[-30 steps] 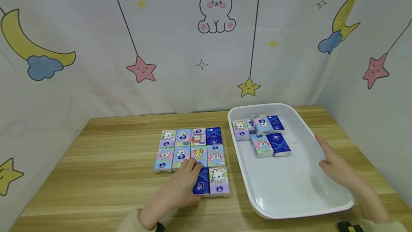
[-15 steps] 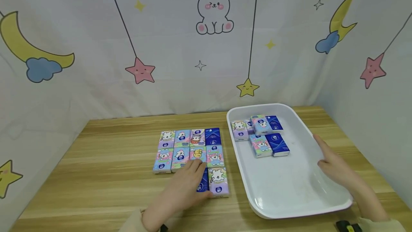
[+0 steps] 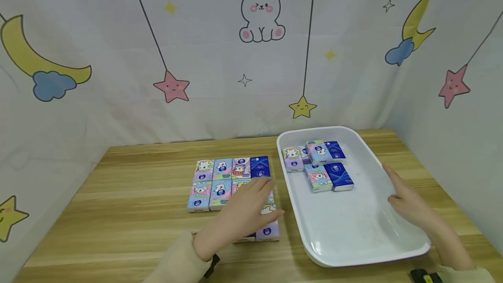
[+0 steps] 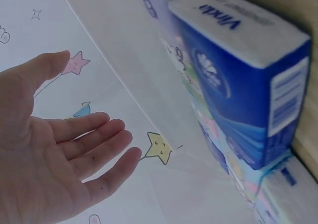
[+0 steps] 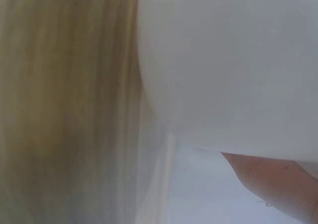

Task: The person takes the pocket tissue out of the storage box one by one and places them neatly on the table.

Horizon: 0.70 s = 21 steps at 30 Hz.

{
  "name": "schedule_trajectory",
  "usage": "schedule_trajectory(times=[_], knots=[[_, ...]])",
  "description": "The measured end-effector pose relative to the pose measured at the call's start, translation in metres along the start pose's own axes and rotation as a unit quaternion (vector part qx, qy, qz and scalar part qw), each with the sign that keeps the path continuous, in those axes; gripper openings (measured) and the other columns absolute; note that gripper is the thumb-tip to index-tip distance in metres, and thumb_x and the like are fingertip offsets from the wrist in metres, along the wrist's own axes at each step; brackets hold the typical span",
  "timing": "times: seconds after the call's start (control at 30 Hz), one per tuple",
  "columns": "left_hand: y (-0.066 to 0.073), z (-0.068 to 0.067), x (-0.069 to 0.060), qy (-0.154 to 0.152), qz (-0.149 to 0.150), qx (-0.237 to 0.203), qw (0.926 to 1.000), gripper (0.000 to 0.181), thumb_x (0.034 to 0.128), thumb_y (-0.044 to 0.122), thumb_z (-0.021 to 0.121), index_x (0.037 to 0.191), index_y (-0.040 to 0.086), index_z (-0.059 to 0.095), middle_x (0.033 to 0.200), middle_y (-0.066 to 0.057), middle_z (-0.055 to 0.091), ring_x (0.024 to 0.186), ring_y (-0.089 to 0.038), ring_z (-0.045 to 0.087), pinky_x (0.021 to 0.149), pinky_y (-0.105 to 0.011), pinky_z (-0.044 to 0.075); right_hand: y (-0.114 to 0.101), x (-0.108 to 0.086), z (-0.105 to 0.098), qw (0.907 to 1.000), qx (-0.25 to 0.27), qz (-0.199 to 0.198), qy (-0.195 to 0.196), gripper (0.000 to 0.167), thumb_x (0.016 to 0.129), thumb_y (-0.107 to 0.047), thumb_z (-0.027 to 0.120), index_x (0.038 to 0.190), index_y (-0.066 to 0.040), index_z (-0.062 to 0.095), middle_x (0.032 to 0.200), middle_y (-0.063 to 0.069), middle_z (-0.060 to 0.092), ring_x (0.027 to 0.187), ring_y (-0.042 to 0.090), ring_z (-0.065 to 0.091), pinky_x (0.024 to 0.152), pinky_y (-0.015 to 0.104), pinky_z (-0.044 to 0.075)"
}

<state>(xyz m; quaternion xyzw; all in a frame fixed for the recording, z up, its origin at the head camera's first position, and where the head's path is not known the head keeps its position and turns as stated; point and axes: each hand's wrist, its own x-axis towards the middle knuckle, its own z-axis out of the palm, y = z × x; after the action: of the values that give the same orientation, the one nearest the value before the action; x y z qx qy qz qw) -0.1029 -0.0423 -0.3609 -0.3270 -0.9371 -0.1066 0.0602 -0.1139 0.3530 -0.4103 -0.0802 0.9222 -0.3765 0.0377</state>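
Hovering hand, head view: left hand (image 3: 243,213) above the front rows of packs, thumb spread away from loosely bent fingers.
Table packs (image 3: 221,190), head view: ten in view on the wooden table (image 3: 129,195), four at the back, four in the middle and two in front, several partly covered by the hand.
White tray (image 3: 353,226), head view: one, right of the rows, holding six visible tray packs (image 3: 339,177), two of them dark blue.
Right hand (image 3: 410,206), head view: at the tray's right rim, index finger straight; other fingers hidden, so whether it grips cannot be told.
Backdrop (image 3: 204,47), head view: one rabbit, two crescent moons, two pink stars.
Palm, left wrist view: one thumb and four fingers, spread and relaxed, apart from one blue Vinda pack (image 4: 238,90); others behind it are partly hidden.
Rim, right wrist view: one finger (image 5: 273,184) beside the tray's curved white wall, blurred wood alongside.
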Motion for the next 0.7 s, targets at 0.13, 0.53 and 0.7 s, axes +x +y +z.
schedule_trajectory(times=[0.13,0.53,0.7], knots=[[0.009,-0.006,0.015,-0.011,0.004,-0.002,0.9999,0.067,0.0894,0.051,0.060,0.138,0.007,0.048,0.136,-0.010,0.055,0.126,-0.026,0.053,0.103,-0.041,0.048,0.000,0.000,0.000,1.0000,0.005,-0.002,-0.002,0.083,0.084,0.013,0.037,0.153,-0.003,-0.008,0.153,0.038,-0.001,0.132,0.064,0.015,0.108,0.072,0.009],[0.029,0.003,0.061,-0.033,0.026,-0.024,0.9988,0.067,0.0909,0.047,0.060,0.141,0.004,0.045,0.139,-0.010,0.053,0.129,-0.024,0.052,0.109,-0.034,0.043,0.000,0.001,0.000,1.0000,0.002,-0.001,-0.001,0.081,0.085,0.013,0.036,0.152,-0.001,-0.007,0.153,0.037,-0.002,0.134,0.063,0.012,0.108,0.071,0.009],[0.029,0.011,0.074,-0.046,0.011,-0.026,0.9985,0.069,0.0887,0.048,0.062,0.139,0.003,0.047,0.137,-0.011,0.055,0.126,-0.023,0.054,0.104,-0.032,0.047,0.000,0.001,0.001,1.0000,-0.001,-0.002,0.000,0.081,0.084,0.013,0.036,0.152,-0.001,-0.007,0.153,0.037,-0.001,0.134,0.063,0.014,0.107,0.072,0.011]])
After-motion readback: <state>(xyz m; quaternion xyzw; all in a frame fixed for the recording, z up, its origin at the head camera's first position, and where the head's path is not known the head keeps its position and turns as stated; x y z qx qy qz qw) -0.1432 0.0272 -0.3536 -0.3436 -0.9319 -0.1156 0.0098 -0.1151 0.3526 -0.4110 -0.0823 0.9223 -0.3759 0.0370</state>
